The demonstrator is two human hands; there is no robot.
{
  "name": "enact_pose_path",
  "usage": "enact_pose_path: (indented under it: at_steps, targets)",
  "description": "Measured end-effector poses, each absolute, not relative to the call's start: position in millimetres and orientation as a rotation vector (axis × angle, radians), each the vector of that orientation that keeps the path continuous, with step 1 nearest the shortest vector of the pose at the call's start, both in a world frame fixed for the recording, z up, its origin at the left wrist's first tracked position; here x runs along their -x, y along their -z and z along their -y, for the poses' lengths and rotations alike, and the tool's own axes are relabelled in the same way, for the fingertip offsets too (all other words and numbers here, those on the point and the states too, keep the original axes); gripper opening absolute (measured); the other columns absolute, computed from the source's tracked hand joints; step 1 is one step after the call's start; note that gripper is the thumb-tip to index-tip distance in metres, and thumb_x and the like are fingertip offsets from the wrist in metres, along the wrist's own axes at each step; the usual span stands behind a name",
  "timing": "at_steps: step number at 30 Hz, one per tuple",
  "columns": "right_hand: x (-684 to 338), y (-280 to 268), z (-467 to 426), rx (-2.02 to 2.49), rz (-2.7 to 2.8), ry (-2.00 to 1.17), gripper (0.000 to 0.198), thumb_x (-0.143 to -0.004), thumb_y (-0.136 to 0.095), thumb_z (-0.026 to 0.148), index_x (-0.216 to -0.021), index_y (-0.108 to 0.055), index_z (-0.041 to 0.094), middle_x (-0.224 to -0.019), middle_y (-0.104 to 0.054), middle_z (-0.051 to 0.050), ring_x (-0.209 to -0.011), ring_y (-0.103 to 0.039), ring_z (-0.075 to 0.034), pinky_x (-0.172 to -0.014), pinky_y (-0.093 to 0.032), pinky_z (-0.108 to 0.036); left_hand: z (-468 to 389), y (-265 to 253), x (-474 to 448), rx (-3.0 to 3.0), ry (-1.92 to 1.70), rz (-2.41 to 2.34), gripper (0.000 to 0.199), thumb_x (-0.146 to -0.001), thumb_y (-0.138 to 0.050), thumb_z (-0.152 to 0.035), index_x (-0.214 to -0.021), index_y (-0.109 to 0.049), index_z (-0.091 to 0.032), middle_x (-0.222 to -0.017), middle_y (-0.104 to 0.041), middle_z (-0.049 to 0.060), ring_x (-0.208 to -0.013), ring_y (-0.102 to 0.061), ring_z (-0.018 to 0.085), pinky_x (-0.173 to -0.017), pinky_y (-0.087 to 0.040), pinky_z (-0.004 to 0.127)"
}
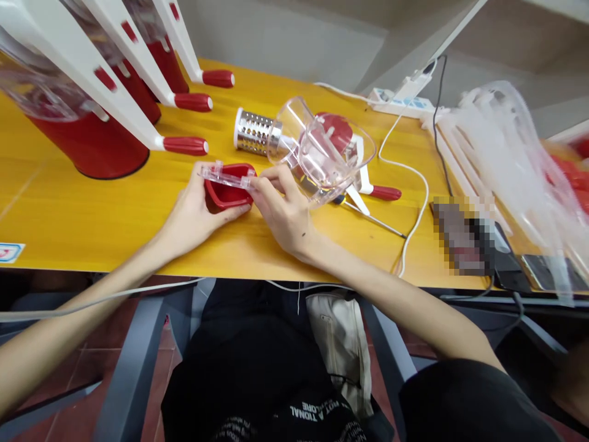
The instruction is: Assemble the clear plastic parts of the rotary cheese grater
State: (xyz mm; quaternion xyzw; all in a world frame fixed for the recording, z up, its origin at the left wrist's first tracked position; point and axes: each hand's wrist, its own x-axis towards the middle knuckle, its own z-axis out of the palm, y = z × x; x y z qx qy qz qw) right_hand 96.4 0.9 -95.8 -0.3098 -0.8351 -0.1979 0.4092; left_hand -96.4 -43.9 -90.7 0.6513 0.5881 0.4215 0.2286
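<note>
Red base at the desk front edge, clear plate on top | our left hand cups base, right hand pinches plate | risk: plate may slip askew if our pinch loosens.

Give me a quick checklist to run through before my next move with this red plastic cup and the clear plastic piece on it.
1. Left hand grips the red plastic cup: ok.
2. Right hand pinches the clear plastic piece at its end: ok.
3. Clear piece lies across the cup's mouth: ok.
4. Piece fully seated: cannot tell.
5. Clear plastic hopper with its perforated metal drum lies apart from the cup: ok.
6. White cable away from both hands: ok.
</note>
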Motion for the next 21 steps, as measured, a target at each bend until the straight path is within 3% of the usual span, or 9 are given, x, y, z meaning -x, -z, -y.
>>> enact_pose_path:
  at_steps: [11,15,21]
  targets:
    - [-96.4,103.4,-4.9,0.914,2.197,0.452,0.039,-0.095,-0.033,0.031,-0.122,-0.055,0.014,-0.121,-0.05,-0.003,-0.103,-0.04,0.017,-0.077,-0.031,0.01,45.8,87.0,95.3,-1.775,-1.141,-1.585,0.071,-0.076,-0.083,-0.052,-0.13,-0.047,-0.025,-0.141,-0.061,0.01,-0.133,-0.062,0.03,-0.116,-0.05,0.045]
    - [-97.8,101.6,-3.6,0.853,2.185,0.523,0.042,-0.093,-0.039,0.031,-0.126,-0.051,0.008,-0.117,-0.051,-0.005,-0.101,-0.039,0.016,-0.081,-0.035,0.011,46.3,89.7,98.5,-1.761,-1.128,-1.585,0.07,-0.074,-0.083,-0.053,-0.128,-0.048,-0.024,-0.138,-0.064,0.011,-0.126,-0.066,0.03,-0.111,-0.053,0.047]
    - [-101.4,96.0,-1.3,0.693,2.087,0.688,0.048,-0.087,-0.05,0.029,-0.131,-0.048,0.009,-0.112,-0.053,-0.004,-0.105,-0.042,0.014,-0.086,-0.042,0.01,50.5,85.2,102.5,-1.743,-1.107,-1.565,0.07,-0.074,-0.084,-0.05,-0.127,-0.048,-0.024,-0.134,-0.066,0.012,-0.12,-0.069,0.03,-0.106,-0.056,0.048]
